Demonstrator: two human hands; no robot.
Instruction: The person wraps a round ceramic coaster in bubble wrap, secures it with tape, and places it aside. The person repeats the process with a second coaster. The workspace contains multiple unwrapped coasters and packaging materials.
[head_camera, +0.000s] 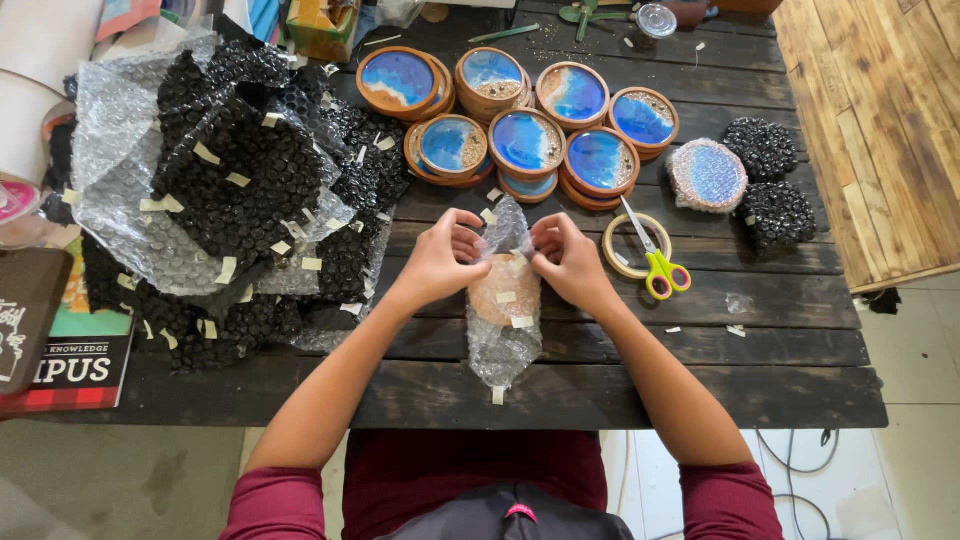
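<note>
The bubble wrap (505, 335) mid-frame is clear, crinkly plastic around a matt wooden disc (504, 288). Coasters (527, 142) above it have glossy blue resin tops in wood rims. Dark table (640, 390) is rough, weathered planks. Scissors (655, 262) at right: shiny metal blades, smooth plastic handles.

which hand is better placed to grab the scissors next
Right. The right hand sits beside the yellow-handled scissors, which lie across the tape roll just to its right. The left hand is on the far side of the bubble-wrapped disc that both hands hold.
</note>
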